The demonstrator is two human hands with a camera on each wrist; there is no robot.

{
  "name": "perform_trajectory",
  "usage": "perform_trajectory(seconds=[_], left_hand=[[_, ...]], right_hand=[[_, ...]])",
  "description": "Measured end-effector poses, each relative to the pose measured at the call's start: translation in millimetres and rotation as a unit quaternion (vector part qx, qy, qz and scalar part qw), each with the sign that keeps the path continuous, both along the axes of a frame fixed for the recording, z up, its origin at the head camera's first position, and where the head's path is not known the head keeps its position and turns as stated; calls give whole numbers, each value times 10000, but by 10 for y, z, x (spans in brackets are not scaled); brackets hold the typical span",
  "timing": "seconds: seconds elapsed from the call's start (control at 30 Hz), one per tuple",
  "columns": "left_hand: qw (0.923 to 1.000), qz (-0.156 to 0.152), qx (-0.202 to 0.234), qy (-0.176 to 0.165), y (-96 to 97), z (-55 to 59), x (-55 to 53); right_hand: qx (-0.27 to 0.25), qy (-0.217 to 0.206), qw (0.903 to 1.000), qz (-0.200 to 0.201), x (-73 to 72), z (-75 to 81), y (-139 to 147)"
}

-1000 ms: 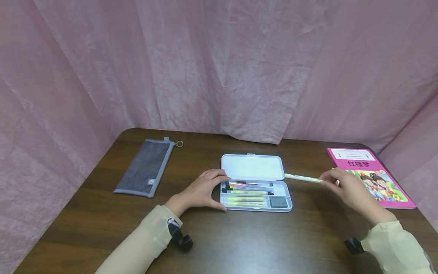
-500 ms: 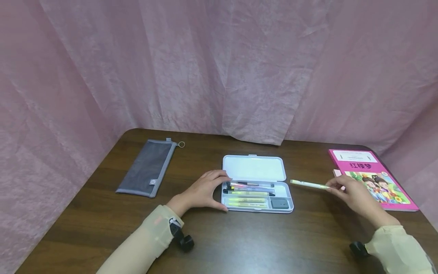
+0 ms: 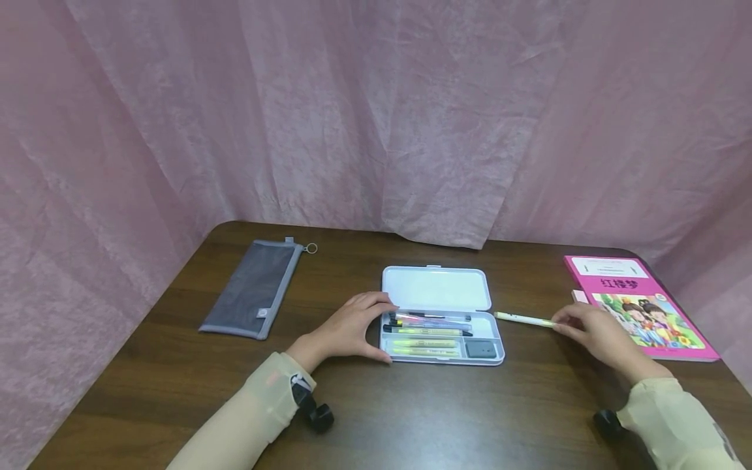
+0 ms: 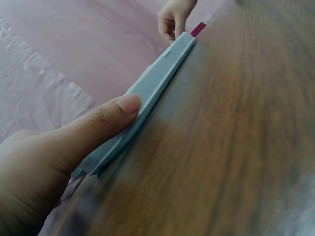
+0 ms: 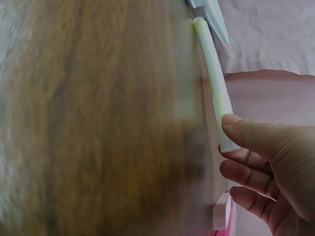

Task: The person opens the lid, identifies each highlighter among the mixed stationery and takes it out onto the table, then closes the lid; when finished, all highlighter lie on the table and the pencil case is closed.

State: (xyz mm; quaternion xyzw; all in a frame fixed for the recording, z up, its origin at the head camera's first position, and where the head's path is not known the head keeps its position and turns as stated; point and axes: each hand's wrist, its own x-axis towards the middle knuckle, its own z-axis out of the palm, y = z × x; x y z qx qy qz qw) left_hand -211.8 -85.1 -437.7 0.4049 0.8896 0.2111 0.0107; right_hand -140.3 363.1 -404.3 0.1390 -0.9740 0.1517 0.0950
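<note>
An open white pencil case [image 3: 436,287] lies mid-table, its lid folded back. Pens, yellow highlighters [image 3: 425,342] and a dark grey block [image 3: 480,349] fill its compartments. My left hand [image 3: 352,326] holds the case by its left end, fingers near the hinge and thumb on the front side; in the left wrist view the thumb [image 4: 129,103] presses that side. Right of the case, my right hand [image 3: 593,333] pinches one end of a white and yellow highlighter [image 3: 525,319] between thumb and fingers. Its far end points at the case, close to its right side.
A grey mesh zip pouch [image 3: 249,287] with a ring lies at the left. At the right is a pink book [image 3: 643,310], with a small pale block [image 3: 579,296] by its left edge. A pink curtain [image 3: 376,117] hangs behind the brown table [image 3: 411,418].
My right hand has brought the highlighter nearer to me and lower, away from the lid's corner, then slightly back left. My left hand has stayed on the pencil case.
</note>
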Motion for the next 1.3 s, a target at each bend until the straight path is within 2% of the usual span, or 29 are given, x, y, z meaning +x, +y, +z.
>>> perform_trajectory(seconds=[0.23, 0.63, 0.83, 1.03, 1.3], left_hand=[[10000, 10, 8, -4, 1, 13, 3], [10000, 9, -8, 13, 6, 13, -1], [10000, -2, -12, 32, 4, 5, -2], [10000, -14, -20, -17, 16, 1, -4], [9999, 39, -41, -92, 4, 19, 2]], right_hand=[[105, -246, 9996, -27, -16, -28, 15], [101, -188, 9998, -10, -29, -48, 32], [74, -403, 9991, -84, -19, -33, 30], [45, -493, 9986, -158, 5, 59, 14], [20, -186, 9998, -112, -27, 268, -106]])
